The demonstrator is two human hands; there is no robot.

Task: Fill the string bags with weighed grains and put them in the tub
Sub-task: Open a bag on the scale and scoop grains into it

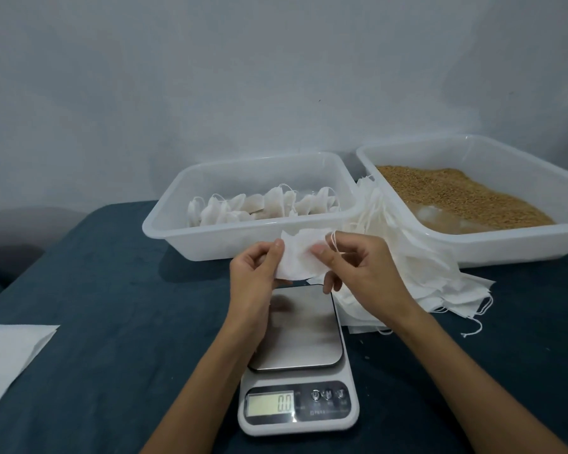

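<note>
Left hand (256,270) and right hand (358,267) pinch empty string bag (300,257) above scale (297,358), likely opening it; grain tub (538,244) at 2 o'clock.

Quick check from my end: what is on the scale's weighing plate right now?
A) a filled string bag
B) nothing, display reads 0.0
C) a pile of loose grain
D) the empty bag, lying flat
B: the scale plate is bare and reads 0.0; both hands, left hand and right hand, hold the empty bag above it.
</note>
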